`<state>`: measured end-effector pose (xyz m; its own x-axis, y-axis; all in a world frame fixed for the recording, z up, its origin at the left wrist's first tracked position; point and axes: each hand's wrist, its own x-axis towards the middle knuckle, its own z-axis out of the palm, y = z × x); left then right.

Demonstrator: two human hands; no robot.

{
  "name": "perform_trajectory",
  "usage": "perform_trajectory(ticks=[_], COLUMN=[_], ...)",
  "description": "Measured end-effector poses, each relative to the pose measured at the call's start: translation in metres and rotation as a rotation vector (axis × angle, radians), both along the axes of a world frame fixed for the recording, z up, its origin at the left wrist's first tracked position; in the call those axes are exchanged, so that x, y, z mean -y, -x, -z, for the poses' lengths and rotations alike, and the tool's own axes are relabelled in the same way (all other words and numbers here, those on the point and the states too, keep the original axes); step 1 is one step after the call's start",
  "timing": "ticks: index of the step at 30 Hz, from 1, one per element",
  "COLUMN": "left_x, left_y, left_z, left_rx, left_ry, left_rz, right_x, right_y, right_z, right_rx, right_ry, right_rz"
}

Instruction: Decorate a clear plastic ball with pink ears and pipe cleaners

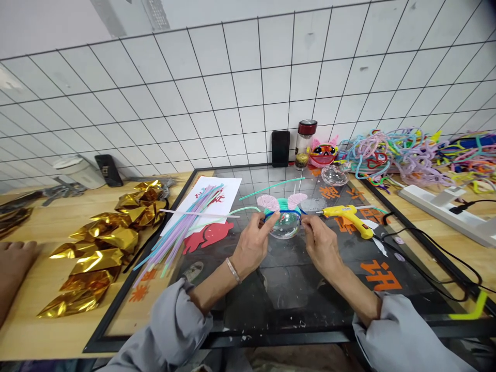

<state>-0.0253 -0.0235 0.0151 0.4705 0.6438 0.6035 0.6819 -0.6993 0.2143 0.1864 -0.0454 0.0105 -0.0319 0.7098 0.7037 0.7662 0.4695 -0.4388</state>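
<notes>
Ears (298,200), two, pink and fuzzy, top one clear round ball (285,229); my left hand (253,243) grasps ball, right hand (321,243) pinches blue stem (290,211).

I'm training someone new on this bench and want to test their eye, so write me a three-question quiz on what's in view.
1. Multiple choice: which tool lies near the right hand?
A) a stapler
B) a yellow glue gun
C) a paintbrush

2. True or false: the bundle of pastel stems lies partly on a white sheet.

3. Fill in the colour: above the clear ball, between the left hand and the right hand, stick up two ____ ear-like shapes.

Key: 1. B; 2. true; 3. pink
</notes>
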Motion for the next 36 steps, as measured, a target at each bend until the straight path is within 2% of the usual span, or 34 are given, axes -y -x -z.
perform_trajectory(ticks=[8, 12, 15, 20, 28, 36], left_x=[-0.0003, -0.0010, -0.0011, -0.0007, -0.0019, -0.0019], left_y=[0.0003, 0.0005, 0.0005, 0.0005, 0.0009, 0.0015], left_z=[0.0016, 0.0027, 0.0022, 0.0015, 0.0037, 0.0045], left_rx=[0.010, 0.011, 0.013, 0.020, 0.021, 0.018], left_ry=[0.024, 0.001, 0.003, 0.014, 0.006, 0.003], left_rz=[0.009, 0.007, 0.017, 0.030, 0.021, 0.031], right_x=[0.0046, 0.0036, 0.0026, 0.0026, 0.0012, 0.0030], right_y=[0.0028, 0.0052, 0.0057, 0.0052, 0.0047, 0.0048], right_z=[-0.0071, -0.0052, -0.0035, -0.0032, -0.0005, -0.0024], right_rx=[-0.048, -0.049, -0.026, 0.070, 0.097, -0.035], right_ry=[0.037, -0.023, -0.009, 0.035, -0.059, 0.036], right_rz=[0.022, -0.011, -0.023, 0.018, 0.096, -0.043])
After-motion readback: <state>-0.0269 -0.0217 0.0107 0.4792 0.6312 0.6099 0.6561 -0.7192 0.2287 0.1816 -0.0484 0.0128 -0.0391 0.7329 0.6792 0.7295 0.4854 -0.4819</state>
